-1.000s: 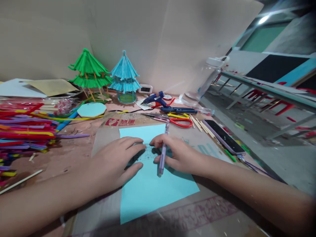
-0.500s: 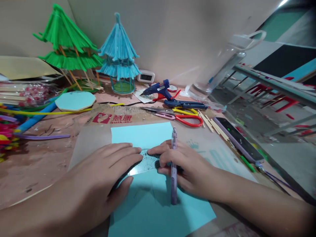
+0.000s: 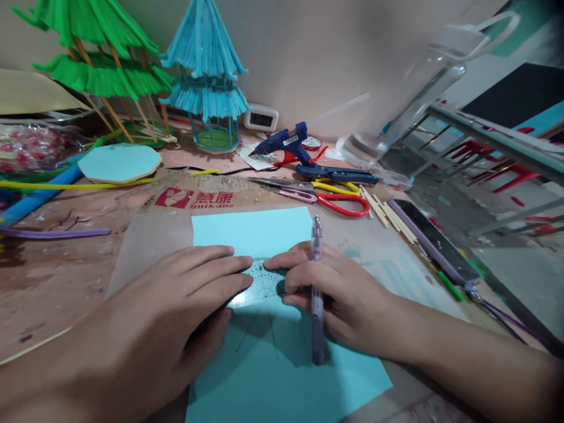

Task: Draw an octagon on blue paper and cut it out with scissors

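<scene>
A light blue sheet of paper (image 3: 255,388) lies in front of me, with a clear protractor (image 3: 262,289) flat on its upper half. My left hand (image 3: 189,299) rests with its fingers stretched out, their tips on the protractor's left side; its thumb is partly in shadow. Closed around a purple pen (image 3: 317,329), my right hand (image 3: 339,291) also touches the protractor's right side with its fingertips. The pen stands roughly upright in view, its lower end over the paper. Below the protractor, two thin pencil-like lines spread downward on the sheet.
Behind the paper lie scissors (image 3: 343,202), a blue glue gun (image 3: 286,142), wooden sticks (image 3: 374,207) and a phone (image 3: 434,241). Green (image 3: 106,76) and blue (image 3: 205,88) pipe-cleaner pavilions stand at the back, near an octagonal board (image 3: 120,163). A clear bottle (image 3: 396,111) stands back right.
The view has tilted slightly down, so the background sits higher in the picture. Both hands stay on the protractor, and the drawn lines below it show more clearly.
</scene>
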Available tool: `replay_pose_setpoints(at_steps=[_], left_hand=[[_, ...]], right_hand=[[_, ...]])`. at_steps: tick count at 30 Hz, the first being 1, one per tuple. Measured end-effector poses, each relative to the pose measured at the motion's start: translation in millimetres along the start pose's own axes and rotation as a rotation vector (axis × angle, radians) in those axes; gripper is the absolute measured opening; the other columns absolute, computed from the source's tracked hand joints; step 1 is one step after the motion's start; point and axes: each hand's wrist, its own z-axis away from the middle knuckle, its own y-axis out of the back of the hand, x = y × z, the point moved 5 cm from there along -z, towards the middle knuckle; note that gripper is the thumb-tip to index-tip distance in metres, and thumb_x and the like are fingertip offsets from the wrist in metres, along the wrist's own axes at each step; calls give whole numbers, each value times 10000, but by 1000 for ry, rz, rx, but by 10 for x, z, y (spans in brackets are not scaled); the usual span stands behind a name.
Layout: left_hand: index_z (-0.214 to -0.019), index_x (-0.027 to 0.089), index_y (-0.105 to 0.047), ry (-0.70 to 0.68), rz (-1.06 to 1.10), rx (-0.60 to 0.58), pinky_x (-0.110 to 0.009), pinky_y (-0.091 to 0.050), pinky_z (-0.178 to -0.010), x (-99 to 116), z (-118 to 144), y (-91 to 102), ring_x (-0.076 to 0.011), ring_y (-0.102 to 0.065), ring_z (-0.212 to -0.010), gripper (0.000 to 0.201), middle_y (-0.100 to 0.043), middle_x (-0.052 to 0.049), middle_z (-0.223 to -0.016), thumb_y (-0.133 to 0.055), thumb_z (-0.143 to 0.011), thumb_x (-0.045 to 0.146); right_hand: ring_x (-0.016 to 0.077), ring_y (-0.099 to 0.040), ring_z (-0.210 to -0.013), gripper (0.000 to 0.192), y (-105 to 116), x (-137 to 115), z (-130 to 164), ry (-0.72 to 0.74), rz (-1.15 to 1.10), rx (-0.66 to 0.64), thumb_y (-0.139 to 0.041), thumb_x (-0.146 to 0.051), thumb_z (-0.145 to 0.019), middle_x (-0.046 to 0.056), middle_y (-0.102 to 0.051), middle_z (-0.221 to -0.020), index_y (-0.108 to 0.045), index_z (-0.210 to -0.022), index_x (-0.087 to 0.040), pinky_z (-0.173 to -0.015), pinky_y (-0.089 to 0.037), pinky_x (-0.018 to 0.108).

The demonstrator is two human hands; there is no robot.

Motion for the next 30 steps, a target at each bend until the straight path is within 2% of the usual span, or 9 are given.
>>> replay_pose_setpoints(at_steps=[6,11,18,20,30], left_hand=[[-1379,377,-484,8,10,-15,-280,-336,-1153,-8,-22,-8,-154,-502,-1308,433,-564,134,-1443,-501,-953,298],[-1385,368,-473,7,26,-21,-224,-244,-1183,-21,-10,-19,-127,-459,-1340,430,-534,135,-1467,-491,-961,298],[-1362,353,-500,-4,19,-22,-249,-267,-1167,-17,-3,-12,-141,-469,-1329,415,-552,117,-1452,-496,-953,282],[-1350,346,-516,-16,22,-11,-244,-270,-1158,-9,-10,1,-140,-474,-1320,404,-561,115,-1444,-492,-951,284],[-1374,295,-492,-30,14,-99,-215,-176,-1178,-4,-28,6,-108,-393,-1353,445,-534,84,-1466,-502,-938,203]], right_hand=[[205,-611,-1171,170,0,7,-3,7,23,13,-585,-105,-949,83,-680,-1221,-523,-1000,-256,-947,-481,367],[204,-618,-1170,161,-10,11,-16,17,18,21,-577,-125,-963,77,-688,-1194,-519,-1013,-268,-952,-486,376],[199,-623,-1192,143,-12,-1,-14,28,4,34,-535,-119,-985,58,-694,-1059,-518,-989,-260,-944,-487,364],[194,-624,-1192,149,-13,4,-14,17,4,24,-528,-104,-982,55,-693,-1058,-518,-976,-253,-945,-481,354],[168,-605,-1179,121,-3,29,-24,44,-19,37,-595,-79,-947,97,-690,-1153,-561,-986,-189,-950,-447,301]])
